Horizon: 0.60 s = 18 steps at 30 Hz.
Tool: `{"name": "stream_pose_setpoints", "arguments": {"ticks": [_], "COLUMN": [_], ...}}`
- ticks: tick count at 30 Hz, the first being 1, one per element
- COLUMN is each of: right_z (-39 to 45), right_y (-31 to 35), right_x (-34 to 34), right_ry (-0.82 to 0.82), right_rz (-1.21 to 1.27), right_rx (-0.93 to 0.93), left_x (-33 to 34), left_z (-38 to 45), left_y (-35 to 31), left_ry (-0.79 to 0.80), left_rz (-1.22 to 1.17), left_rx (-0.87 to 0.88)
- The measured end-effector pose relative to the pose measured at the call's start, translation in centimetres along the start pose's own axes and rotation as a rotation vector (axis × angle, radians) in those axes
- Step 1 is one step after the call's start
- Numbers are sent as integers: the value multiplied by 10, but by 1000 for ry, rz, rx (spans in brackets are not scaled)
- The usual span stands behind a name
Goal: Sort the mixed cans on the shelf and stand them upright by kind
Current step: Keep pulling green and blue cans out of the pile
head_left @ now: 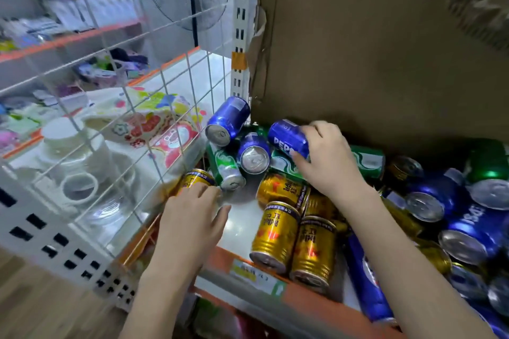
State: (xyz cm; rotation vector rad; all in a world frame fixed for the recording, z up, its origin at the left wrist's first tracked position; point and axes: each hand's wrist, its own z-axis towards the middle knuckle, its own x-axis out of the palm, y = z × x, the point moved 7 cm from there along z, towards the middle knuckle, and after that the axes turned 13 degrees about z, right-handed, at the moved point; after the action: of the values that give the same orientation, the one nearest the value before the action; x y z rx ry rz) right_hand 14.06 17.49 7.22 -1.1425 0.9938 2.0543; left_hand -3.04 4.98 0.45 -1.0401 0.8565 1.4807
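Blue, green and gold cans lie jumbled on the shelf [242, 226]. My right hand [326, 158] grips a blue Pepsi can [286, 138], tilted, above the pile near the back. Two more blue cans [228, 120] [253, 153] lie on their sides at the back left, beside a green can [224, 166]. My left hand [192, 215] hovers with relaxed fingers just in front of a gold can [197, 177] by the wire panel; it holds nothing. Several gold cans [276, 237] lie near the shelf's front edge.
A white wire grid panel [162, 107] closes the shelf's left side, with bowls and packets beyond it. Brown cardboard [371, 63] stands behind the cans. More blue and green cans [468, 217] crowd the right. The orange shelf lip [248, 270] carries a price label.
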Motion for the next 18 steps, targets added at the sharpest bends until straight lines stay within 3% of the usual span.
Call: {"name": "stream_pose_setpoints", "arguments": {"ticks": [5,12,18], "right_z": [28,14,6], "right_y": [-20,-37,-37], "right_x": [35,38,39], "right_ry": [247,172,150], "right_rz": [-206,-58,-32], "right_rx": [86,143,169], "left_x": [6,-13,-5], "left_z": [14,76,167], "left_y": [3,-8,-31], "left_ry": [31,-94,173], "left_rz": [-35,-142,150], "left_rx": [-17,24,25]}}
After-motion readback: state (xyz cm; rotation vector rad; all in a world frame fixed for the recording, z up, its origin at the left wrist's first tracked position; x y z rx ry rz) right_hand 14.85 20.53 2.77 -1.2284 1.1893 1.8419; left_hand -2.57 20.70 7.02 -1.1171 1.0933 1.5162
